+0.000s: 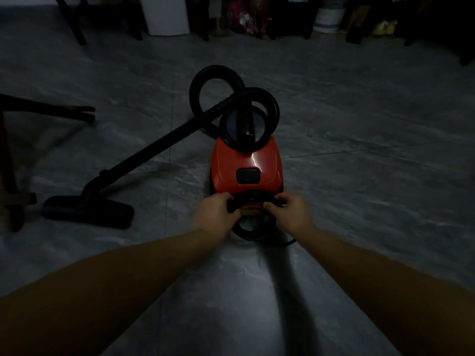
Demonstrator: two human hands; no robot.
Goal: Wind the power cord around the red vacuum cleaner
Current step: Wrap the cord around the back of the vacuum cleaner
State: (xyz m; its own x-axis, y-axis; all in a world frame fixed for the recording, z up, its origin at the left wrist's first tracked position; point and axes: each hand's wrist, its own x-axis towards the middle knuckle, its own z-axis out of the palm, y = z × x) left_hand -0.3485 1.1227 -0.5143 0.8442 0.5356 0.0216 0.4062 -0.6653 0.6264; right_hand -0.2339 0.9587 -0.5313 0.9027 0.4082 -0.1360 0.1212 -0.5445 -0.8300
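Note:
The red vacuum cleaner stands on the grey tiled floor in the middle of the view, its black hose looping behind it. Both my hands are at its near end. My left hand grips a black piece of the power cord at the left side. My right hand pinches the black cord at the right side. A black loop of the power cord lies on the floor just below my hands, and a strand trails off to the right under my right wrist.
The black wand slants down left to the floor nozzle. A dark wooden stand is at the left edge. Chair legs, a white bin and a white bucket line the far wall.

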